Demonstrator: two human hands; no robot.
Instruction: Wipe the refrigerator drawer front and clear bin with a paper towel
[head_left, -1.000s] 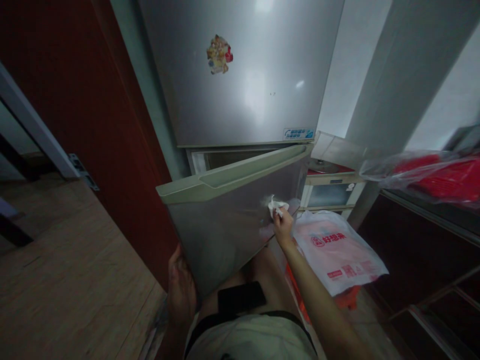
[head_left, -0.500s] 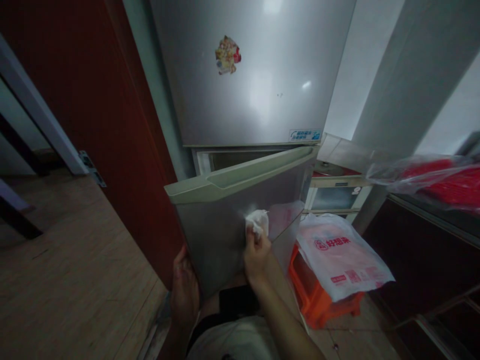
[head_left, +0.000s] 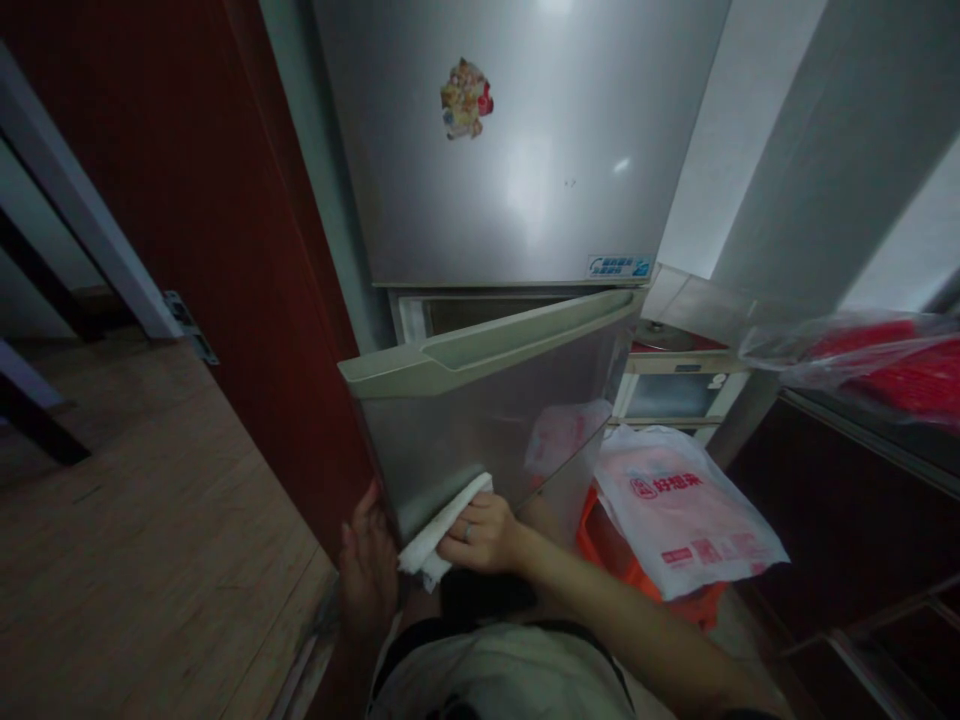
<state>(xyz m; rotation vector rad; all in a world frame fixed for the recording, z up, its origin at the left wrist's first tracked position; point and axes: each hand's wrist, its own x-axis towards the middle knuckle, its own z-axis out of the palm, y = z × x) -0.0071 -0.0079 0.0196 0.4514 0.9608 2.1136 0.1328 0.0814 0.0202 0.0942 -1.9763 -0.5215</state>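
Note:
The lower fridge door [head_left: 495,400] stands ajar, its pale green top edge tilted across the middle of the head view. My right hand [head_left: 484,533] is closed on a white cloth [head_left: 450,520], pressing it against the lower left part of the door's front. A ring shows on one of its fingers. At the door's left edge my left hand [head_left: 369,570] rests with fingers stretched out, close beside the red-brown door. Behind the ajar door a dark gap shows the fridge's inside only in part.
The upper fridge door [head_left: 540,150] is closed and carries a colourful magnet [head_left: 466,98]. On the right, a white printed bag [head_left: 690,510] lies on an orange stool [head_left: 600,540]. A red-brown room door [head_left: 277,300] stands close on the left. Red plastic-wrapped items [head_left: 892,370] lie far right.
My right hand has moved the cloth down and left across the fridge door, and the cloth now lies more spread out. My left hand stays at the door's left edge.

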